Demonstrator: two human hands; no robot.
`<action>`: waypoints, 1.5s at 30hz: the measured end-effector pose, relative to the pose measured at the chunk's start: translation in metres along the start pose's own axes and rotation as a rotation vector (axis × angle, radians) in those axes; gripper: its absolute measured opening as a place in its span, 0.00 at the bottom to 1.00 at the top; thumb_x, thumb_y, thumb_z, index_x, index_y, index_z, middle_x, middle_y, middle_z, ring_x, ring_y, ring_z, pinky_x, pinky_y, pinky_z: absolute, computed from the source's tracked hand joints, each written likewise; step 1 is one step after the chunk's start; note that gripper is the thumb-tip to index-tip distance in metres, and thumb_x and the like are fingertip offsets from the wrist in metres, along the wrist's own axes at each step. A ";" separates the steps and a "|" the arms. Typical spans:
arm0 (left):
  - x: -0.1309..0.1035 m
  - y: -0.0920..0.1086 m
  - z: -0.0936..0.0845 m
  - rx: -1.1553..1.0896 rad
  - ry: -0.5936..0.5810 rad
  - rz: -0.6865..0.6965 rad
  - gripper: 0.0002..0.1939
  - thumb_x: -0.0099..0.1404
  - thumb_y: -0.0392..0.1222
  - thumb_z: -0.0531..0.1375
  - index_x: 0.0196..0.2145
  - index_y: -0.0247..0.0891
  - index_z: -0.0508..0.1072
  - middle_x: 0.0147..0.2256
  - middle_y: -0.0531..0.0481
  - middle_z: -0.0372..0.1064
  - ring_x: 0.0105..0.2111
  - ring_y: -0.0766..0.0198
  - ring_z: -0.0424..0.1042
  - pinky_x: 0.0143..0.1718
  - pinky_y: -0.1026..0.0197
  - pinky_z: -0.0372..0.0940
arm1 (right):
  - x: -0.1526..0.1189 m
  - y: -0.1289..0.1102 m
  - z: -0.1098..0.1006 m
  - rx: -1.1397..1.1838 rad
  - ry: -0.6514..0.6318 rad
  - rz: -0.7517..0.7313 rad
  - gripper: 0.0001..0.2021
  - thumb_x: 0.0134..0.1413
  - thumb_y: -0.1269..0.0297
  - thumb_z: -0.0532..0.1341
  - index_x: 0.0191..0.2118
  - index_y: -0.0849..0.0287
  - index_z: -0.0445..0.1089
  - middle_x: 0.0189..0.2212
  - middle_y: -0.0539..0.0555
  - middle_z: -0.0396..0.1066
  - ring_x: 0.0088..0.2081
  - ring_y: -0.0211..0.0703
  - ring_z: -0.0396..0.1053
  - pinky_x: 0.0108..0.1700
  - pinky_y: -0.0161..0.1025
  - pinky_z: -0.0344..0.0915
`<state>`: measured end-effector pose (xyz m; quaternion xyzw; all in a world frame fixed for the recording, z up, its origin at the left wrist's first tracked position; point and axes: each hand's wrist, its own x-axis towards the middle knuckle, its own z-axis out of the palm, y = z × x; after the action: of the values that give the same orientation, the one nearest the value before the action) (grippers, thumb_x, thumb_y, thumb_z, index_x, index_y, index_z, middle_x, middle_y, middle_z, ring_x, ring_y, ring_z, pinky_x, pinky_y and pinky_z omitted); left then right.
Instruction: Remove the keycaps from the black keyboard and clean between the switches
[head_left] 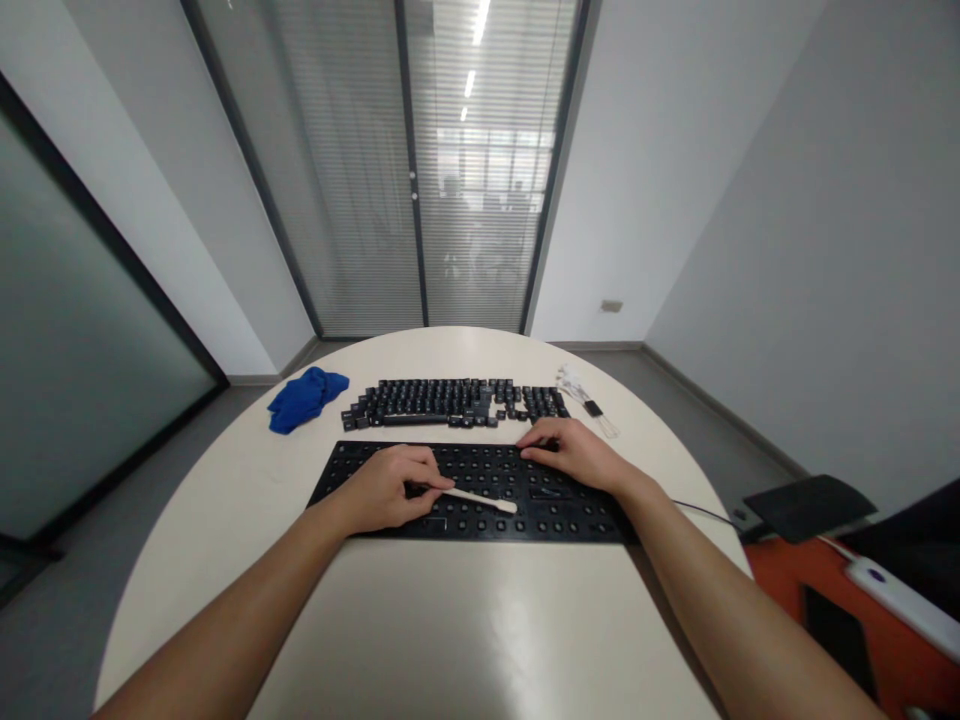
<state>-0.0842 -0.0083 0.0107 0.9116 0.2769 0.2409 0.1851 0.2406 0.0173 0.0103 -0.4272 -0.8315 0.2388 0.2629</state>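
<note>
A black keyboard base (480,465) with its keycaps off lies flat on the table, bare switch posts showing in rows. My left hand (394,487) rests over its left half and pinches a slim white brush-like stick (480,499). The stick's thicker pale end points right, over the lower middle of the base. At the upper edge of the base, right of centre, my right hand (574,453) has thumb and fingertips closed on the rim. Beyond the base, the loose black keycaps (427,400) are laid out in keyboard order, with some gaps toward the right.
On the round cream table (480,620), a crumpled blue cloth (306,398) lies at the back left. A white cable (576,385) is coiled at the back right. A dark cord (705,512) leads right, toward an orange surface (784,580) bearing a white power strip (904,605).
</note>
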 end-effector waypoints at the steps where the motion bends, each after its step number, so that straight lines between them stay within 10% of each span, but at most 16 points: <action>1: 0.000 0.000 0.000 0.008 -0.006 0.006 0.13 0.64 0.34 0.60 0.43 0.44 0.81 0.33 0.51 0.74 0.32 0.66 0.72 0.37 0.63 0.65 | 0.000 0.000 0.000 -0.002 -0.001 -0.002 0.08 0.58 0.59 0.65 0.39 0.55 0.79 0.37 0.54 0.78 0.39 0.45 0.74 0.44 0.40 0.69; 45: 0.000 0.017 0.002 -0.052 -0.055 0.028 0.13 0.65 0.35 0.59 0.44 0.42 0.80 0.38 0.47 0.76 0.36 0.64 0.73 0.40 0.63 0.67 | 0.000 0.001 0.000 0.007 -0.011 0.011 0.09 0.58 0.59 0.65 0.40 0.55 0.79 0.38 0.54 0.78 0.40 0.45 0.74 0.45 0.41 0.69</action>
<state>-0.0757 -0.0216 0.0167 0.9165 0.2526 0.2256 0.2129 0.2415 0.0174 0.0098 -0.4295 -0.8298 0.2453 0.2586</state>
